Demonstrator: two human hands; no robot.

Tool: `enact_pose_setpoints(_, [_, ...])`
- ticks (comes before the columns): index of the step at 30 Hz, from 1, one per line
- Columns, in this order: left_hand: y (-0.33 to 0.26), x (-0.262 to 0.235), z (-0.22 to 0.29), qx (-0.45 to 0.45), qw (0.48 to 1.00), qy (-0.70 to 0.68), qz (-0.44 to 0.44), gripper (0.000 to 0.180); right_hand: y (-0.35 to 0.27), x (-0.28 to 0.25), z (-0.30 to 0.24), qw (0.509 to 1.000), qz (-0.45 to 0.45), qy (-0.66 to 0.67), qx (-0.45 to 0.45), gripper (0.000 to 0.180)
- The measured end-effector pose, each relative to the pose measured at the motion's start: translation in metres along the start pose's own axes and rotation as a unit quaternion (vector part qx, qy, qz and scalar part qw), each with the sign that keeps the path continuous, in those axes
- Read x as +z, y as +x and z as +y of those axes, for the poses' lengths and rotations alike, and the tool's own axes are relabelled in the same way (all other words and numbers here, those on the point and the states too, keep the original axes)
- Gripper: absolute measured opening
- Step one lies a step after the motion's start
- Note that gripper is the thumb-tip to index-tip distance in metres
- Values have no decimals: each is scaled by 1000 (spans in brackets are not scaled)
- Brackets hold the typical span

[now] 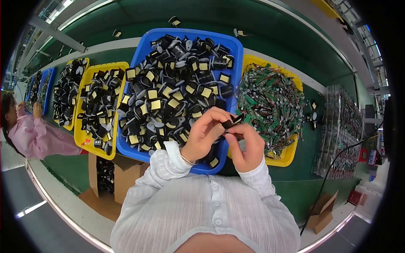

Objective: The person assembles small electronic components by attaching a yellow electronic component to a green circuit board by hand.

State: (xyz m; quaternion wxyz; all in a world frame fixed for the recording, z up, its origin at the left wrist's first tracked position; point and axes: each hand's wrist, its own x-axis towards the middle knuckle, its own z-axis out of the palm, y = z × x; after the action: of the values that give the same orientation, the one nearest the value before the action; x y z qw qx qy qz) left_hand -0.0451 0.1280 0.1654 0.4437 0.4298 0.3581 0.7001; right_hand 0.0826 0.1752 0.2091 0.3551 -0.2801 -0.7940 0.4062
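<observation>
While left hand (202,135) and right hand (248,147) pinch it, the small part (228,124) looks black.

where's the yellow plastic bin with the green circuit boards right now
In the head view, the yellow plastic bin of green circuit boards is right of centre, between the large blue plastic bin and the clear plastic stack.
</observation>
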Motion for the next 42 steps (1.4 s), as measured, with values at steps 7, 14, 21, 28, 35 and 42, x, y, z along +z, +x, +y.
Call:
enact_pose_setpoints(7, [0,-2,-1,-20,1000,-16,-4,13,0,0,4,1000,5,-12,-8,10])
enact_pose_setpoints(14, [8,-2,6,4,996,89,-6,33,-2,-12,16,969,-7,210,129,13])
enact_pose_setpoints(21, [4,-14,-2,74,978,195,4,39,1,-28,18,983,-66,138,100,18])
enact_pose_setpoints(28, [5,-8,13,-98,994,-31,-28,34,3,-35,10,947,-80,236,201,14])
enact_pose_setpoints(35, [5,-8,13,-147,987,-59,-40,33,2,-27,16,877,-60,394,267,14])
enact_pose_setpoints(42, [2,-7,7,-121,992,-14,-28,33,0,-19,19,867,-38,421,265,12])
